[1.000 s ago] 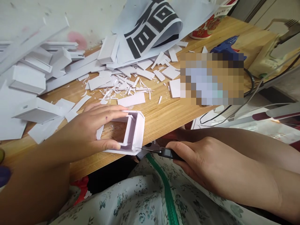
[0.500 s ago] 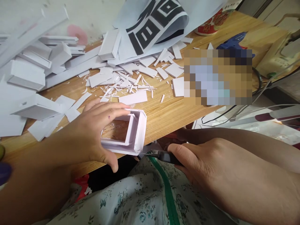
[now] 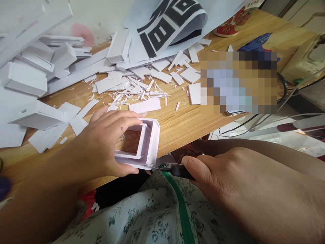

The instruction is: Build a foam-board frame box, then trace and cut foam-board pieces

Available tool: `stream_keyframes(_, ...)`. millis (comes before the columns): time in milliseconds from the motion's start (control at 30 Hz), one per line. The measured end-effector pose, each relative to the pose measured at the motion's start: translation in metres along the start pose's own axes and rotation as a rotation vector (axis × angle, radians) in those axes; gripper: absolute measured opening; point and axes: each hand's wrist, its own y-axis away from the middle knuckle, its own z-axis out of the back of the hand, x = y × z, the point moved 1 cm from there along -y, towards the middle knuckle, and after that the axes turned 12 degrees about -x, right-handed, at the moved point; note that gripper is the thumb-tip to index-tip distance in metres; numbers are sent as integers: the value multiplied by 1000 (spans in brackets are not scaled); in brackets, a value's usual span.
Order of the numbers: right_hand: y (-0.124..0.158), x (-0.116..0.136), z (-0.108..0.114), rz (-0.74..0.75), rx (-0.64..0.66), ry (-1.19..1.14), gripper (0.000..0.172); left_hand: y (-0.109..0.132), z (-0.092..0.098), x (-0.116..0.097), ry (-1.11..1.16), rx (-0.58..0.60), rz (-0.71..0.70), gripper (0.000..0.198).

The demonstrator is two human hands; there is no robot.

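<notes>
left hand (image 3: 106, 142), fingers gripping the white frame (image 3: 153, 140) at the tabletop (image 3: 182, 125) edge, likely braces it; right hand (image 3: 223, 179), fingers closed round the knife (image 3: 180, 170), points it at the near corner

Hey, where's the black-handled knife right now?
In the head view, the knife is below and right of centre, in the right hand, its blade at the near corner of the white frame.
</notes>
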Motion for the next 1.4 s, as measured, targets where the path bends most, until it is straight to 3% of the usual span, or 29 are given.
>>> stream_keyframes(133, 0, -2, 5, 75, -112, 57, 14, 0, -2, 0, -8, -81, -37, 72)
stream_keyframes(400, -3, 7, 0, 111, -222, 133, 18, 0, -6, -2, -6, -198, -54, 63)
stream_keyframes(667, 0, 13, -12, 15, -230, 216, 24, 0, -7, -2, -19, -190, -99, 63)
stream_keyframes(833, -1, 5, -11, -29, -214, 74, 19, 0, -9, -1, -20, -189, -83, 63)
stream_keyframes(967, 1, 0, -4, -2, -181, 25, 14, 0, -10, 1, -20, -194, -80, 62)
stream_keyframes(1167, 1, 7, -5, 92, -172, 211, 5, 1, -10, 3, -18, -199, -90, 65)
stream_keyframes(1400, -2, 10, -9, 118, -204, 240, 14, 0, -9, 0, -17, -178, -71, 64)
